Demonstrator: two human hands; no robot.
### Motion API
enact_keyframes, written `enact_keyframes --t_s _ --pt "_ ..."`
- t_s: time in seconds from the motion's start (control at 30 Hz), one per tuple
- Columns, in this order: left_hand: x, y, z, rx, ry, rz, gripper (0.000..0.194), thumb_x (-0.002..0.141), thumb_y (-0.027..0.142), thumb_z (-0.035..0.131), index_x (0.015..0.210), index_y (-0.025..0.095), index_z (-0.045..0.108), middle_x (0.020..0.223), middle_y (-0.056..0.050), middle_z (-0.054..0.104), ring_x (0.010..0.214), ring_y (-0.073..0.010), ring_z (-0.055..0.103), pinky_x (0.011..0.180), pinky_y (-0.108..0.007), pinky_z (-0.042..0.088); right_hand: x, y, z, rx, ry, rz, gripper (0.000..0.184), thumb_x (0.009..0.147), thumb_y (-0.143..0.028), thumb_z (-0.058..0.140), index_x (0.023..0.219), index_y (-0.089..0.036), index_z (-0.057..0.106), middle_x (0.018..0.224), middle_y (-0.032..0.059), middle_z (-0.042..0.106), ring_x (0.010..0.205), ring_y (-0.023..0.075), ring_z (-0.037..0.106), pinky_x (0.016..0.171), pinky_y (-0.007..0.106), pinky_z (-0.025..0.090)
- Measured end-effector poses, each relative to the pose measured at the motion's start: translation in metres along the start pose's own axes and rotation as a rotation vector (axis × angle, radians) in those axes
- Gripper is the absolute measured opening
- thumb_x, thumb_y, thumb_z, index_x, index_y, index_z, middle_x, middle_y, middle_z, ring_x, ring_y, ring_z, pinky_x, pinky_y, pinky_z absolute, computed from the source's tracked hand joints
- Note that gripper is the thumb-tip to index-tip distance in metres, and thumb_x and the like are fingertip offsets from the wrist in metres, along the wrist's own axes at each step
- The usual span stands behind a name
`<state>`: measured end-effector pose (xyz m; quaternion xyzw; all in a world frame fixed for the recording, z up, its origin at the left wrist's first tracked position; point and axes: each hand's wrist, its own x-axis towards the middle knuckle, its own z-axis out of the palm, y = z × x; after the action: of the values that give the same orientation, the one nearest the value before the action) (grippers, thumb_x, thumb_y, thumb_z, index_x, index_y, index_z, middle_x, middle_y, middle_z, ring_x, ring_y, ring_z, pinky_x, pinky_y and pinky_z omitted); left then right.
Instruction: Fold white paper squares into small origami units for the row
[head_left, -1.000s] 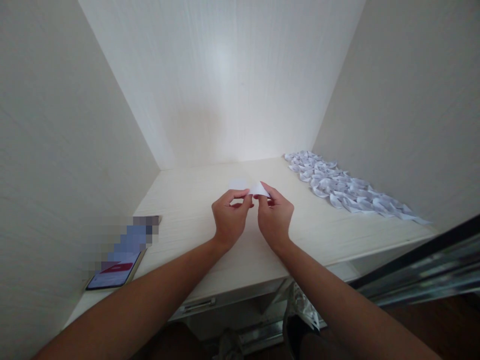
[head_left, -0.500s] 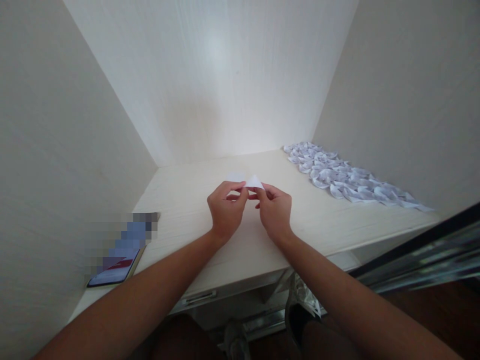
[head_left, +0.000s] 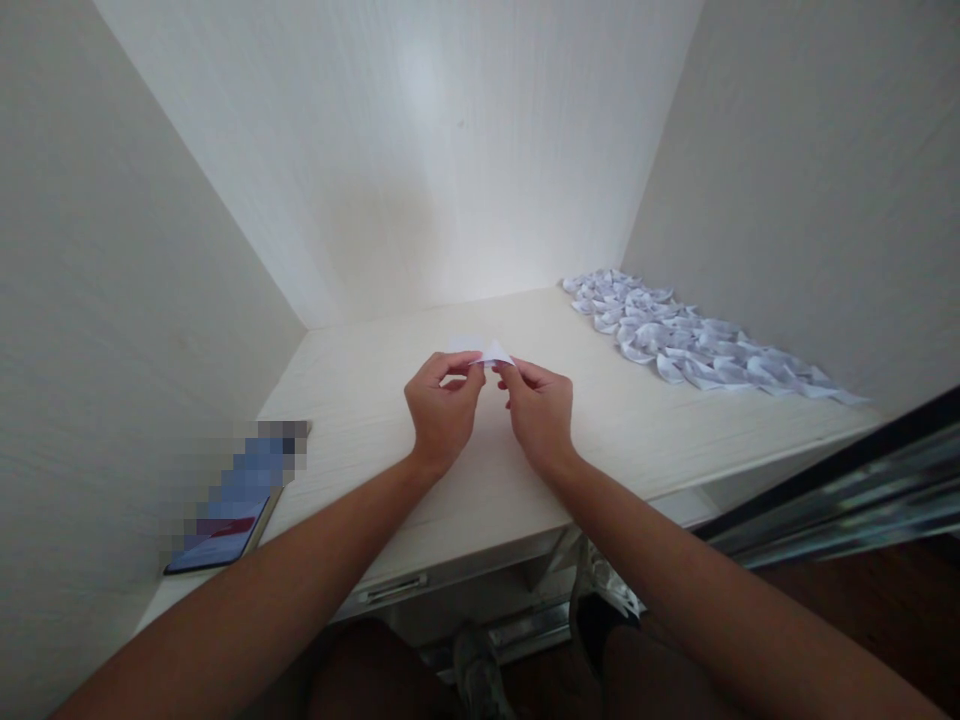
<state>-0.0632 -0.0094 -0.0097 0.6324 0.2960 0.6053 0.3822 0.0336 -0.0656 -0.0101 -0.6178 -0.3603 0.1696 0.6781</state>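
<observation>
A small piece of white paper [head_left: 495,353], folded to a peak, is held up over the white tabletop [head_left: 360,380]. My left hand [head_left: 446,405] pinches its left end between thumb and fingers. On its right end, my right hand [head_left: 540,408] grips with thumb and forefinger. Just behind my left fingertips lies a flat white sheet of paper [head_left: 466,343], partly hidden by the hand. Many folded white paper pieces [head_left: 682,345] lie overlapped in a long band at the right of the table.
A phone [head_left: 232,515], partly blurred out, leans or lies by the left wall. Pale panels [head_left: 450,150] enclose the table at the back and both sides. At the lower right is a dark-edged frame [head_left: 847,490]. A drawer handle [head_left: 392,588] sits under the front edge.
The camera view has shifted slightly. Both hands keep hold of the folded paper, and its peak has moved from near the right fingers to between the hands.
</observation>
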Motion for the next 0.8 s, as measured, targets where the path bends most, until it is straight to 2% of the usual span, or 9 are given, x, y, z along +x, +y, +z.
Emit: enact_keyframes --t_s 0.1,0.27,0.43,0.53,0.63,0.73,0.8 --pt "-0.0004 -0.0023 0.0 0.057 -0.008 0.04 0.01 0.083 0.024 0.075 0.09 0.018 0.079 0.088 -0.003 0.076 0.076 -0.0153 0.072 0.067 -0.029 0.064 0.001 0.0019 0.0004 -0.018 0.086 -0.064 0.029 0.088 -0.03 0.067 0.11 -0.02 0.083 0.104 0.0088 0.082 0.084 0.021 0.074 0.073 0.034 0.059" --pt "-0.0019 -0.0075 0.0008 0.071 -0.01 0.107 0.011 0.084 0.026 0.076 0.09 0.019 0.081 0.086 -0.003 0.075 0.075 -0.0151 0.072 0.063 -0.027 0.064 0.0011 0.004 0.0001 -0.047 0.15 -0.19 0.017 0.085 -0.026 0.071 0.095 -0.022 0.085 0.093 0.0058 0.083 0.079 0.0201 0.075 0.079 0.035 0.06" --pt "-0.0001 -0.0059 -0.0035 0.077 -0.128 0.187 0.013 0.087 0.03 0.078 0.095 0.021 0.082 0.086 -0.004 0.074 0.077 -0.0142 0.07 0.069 -0.026 0.063 0.0032 0.0058 0.0001 0.006 0.128 -0.121 0.015 0.085 -0.031 0.073 0.091 -0.023 0.085 0.09 0.0057 0.083 0.079 0.0218 0.076 0.081 0.038 0.061" --pt "0.0017 -0.004 -0.0061 0.076 -0.206 0.201 0.018 0.094 0.035 0.072 0.098 0.022 0.083 0.09 -0.005 0.074 0.081 -0.0147 0.069 0.073 -0.028 0.062 0.0064 0.0074 -0.0008 0.082 0.069 -0.045 0.017 0.085 -0.033 0.072 0.09 -0.022 0.084 0.083 0.0052 0.082 0.075 0.0217 0.075 0.077 0.037 0.061" --pt "0.0028 -0.003 -0.0059 -0.049 -0.244 0.066 0.024 0.093 0.042 0.072 0.095 0.021 0.083 0.097 -0.006 0.073 0.087 -0.0174 0.07 0.076 -0.033 0.064 0.0086 0.0094 -0.0022 0.157 0.014 0.005 0.019 0.084 -0.036 0.074 0.089 -0.02 0.084 0.078 0.0044 0.081 0.072 0.0213 0.075 0.071 0.035 0.059" --pt "0.0038 -0.0012 -0.0047 -0.297 -0.279 -0.172 0.026 0.082 0.042 0.084 0.094 0.019 0.082 0.105 -0.007 0.073 0.099 -0.021 0.07 0.086 -0.039 0.064 0.009 0.0105 -0.0035 0.175 -0.023 0.013 0.019 0.083 -0.037 0.075 0.089 -0.021 0.084 0.081 0.0044 0.082 0.073 0.0215 0.074 0.069 0.035 0.057" --pt "0.0055 0.0011 -0.0051 -0.444 -0.326 -0.324 0.027 0.078 0.038 0.087 0.093 0.017 0.081 0.104 -0.007 0.075 0.099 -0.0203 0.07 0.091 -0.041 0.062 0.0091 0.0105 -0.0041 0.159 -0.037 0.011 0.017 0.082 -0.037 0.076 0.084 -0.022 0.083 0.081 0.0044 0.082 0.073 0.0216 0.074 0.07 0.035 0.057"
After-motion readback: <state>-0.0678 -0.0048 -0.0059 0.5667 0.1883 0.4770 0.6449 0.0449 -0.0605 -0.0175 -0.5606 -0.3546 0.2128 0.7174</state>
